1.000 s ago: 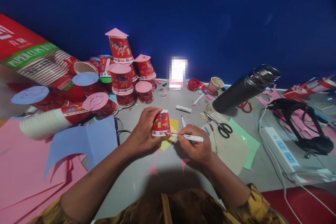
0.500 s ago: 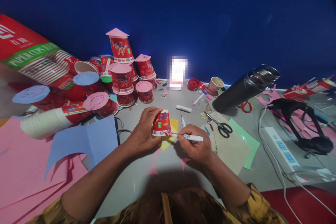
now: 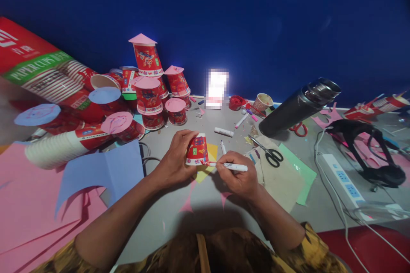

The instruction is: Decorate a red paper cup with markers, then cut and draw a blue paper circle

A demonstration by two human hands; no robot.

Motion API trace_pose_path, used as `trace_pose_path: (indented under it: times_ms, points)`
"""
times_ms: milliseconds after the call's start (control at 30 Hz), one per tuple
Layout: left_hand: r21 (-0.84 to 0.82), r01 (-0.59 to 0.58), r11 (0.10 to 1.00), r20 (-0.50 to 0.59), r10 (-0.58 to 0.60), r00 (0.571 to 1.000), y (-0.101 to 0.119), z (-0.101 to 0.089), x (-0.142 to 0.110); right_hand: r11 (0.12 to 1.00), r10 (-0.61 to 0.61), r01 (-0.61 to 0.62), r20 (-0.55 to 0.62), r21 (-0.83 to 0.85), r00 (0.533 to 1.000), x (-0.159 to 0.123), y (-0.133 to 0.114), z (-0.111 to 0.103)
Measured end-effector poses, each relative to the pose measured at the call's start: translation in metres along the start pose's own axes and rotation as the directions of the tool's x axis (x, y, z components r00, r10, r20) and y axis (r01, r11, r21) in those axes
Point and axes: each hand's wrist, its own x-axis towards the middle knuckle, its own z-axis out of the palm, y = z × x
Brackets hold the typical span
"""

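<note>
My left hand (image 3: 176,156) is closed around a red paper cup (image 3: 197,149), which is upside down with its white rim at the bottom. Small coloured marks run along that rim. In my right hand (image 3: 239,177) a white marker (image 3: 235,166) is pinched, its red tip at the rim's right side. Under the cup lies a piece of yellow paper (image 3: 212,152). Just beyond my hands rest a marker cap or pen (image 3: 223,147) and another white marker (image 3: 224,132).
Decorated cups with pink paper tops (image 3: 147,94) are stacked at the back left, near a bag of paper cups (image 3: 48,72). Blue paper (image 3: 124,168) lies at the left. To the right are scissors (image 3: 273,157), a dark flask (image 3: 294,108), a power strip (image 3: 344,181) and a black strap frame (image 3: 355,145).
Hardly anything differs. The marker in my right hand has shifted very slightly to the left along the cup's rim; my left hand holds the cup in the same place.
</note>
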Motion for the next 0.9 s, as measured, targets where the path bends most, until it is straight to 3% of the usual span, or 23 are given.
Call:
trace_pose_path:
  times_ms: [200, 900]
  points:
    - [0.007, -0.004, 1.0, -0.017, 0.004, 1.0, -0.001, 0.001, 0.0004, 0.999, 0.047, -0.047, 0.025, -0.013, 0.999, -0.0003, 0.0011, -0.0023]
    - [-0.002, 0.0, 1.0, -0.014, -0.001, 1.0, 0.0029, -0.0009, 0.0018, 0.999, 0.016, -0.016, -0.005, 0.046, 1.0, 0.0021, -0.0021, -0.0065]
